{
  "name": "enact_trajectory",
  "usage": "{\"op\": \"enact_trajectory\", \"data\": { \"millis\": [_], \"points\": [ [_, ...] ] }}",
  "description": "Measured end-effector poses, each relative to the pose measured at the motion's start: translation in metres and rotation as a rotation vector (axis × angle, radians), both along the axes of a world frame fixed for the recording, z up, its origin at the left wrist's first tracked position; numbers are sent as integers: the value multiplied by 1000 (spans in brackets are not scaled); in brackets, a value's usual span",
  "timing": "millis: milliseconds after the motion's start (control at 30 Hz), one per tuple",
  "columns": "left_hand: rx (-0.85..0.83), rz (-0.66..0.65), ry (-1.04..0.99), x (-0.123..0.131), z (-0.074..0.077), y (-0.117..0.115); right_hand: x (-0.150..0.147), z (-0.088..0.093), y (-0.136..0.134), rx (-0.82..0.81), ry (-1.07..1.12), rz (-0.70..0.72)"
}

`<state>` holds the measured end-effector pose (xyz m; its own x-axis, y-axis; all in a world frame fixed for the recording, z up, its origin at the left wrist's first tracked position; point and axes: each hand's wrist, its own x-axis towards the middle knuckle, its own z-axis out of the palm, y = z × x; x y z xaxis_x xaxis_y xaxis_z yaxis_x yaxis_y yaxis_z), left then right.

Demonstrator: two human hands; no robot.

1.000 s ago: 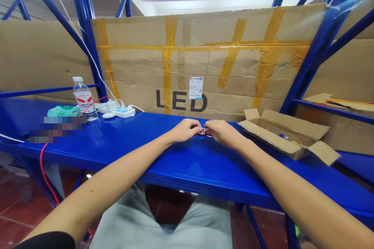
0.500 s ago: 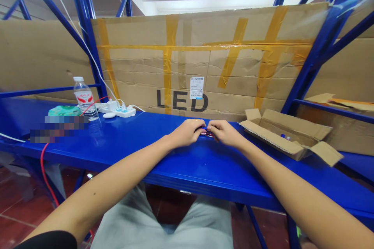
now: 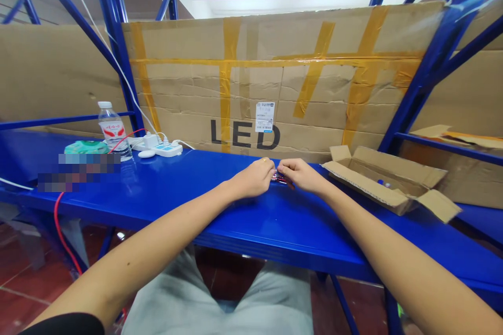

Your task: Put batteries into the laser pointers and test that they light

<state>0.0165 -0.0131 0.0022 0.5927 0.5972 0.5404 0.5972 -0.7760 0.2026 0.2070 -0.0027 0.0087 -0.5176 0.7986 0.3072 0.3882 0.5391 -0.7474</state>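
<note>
Both your hands are pinched on a small red-and-dark part at mid-shelf.

Nearest, your left hand (image 3: 254,178) and right hand (image 3: 301,175) meet on the glossy blue metal shelf (image 3: 165,193), fingertips closed narrowly on the small red-and-dark part (image 3: 280,178); it sits low between them, on or just above the shelf, too small to make out further. This reads as a fiddly joining or separating step, so your next move likely calls for a steady two-handed pinch with little force. Right of your hands, the open brown cardboard box (image 3: 387,180) lies flaps out, with a couple of small pieces, one blue-tipped, inside. Far left stand a clear plastic water bottle (image 3: 113,132), a round green pack (image 3: 86,147) and a white power strip (image 3: 163,149); behind all leans the large taped cardboard sheet marked LED (image 3: 275,84).
</note>
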Motion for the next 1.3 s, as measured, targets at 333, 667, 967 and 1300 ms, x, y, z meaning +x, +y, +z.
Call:
{"op": "enact_trajectory", "data": {
  "millis": [333,667,967,1300],
  "points": [
    [7,15,-34,-2,-3,4,-6,-3,1,-132,80,-19],
    [-106,25,-328,-1,1,13,-3,0,5,-118,212,-71],
    [-427,-136,-673,-9,-3,32,2,4,3,49,4,-146],
    [-733,-234,-985,-2,-3,33,-13,0,-1,48,69,-220]
  ]
}}
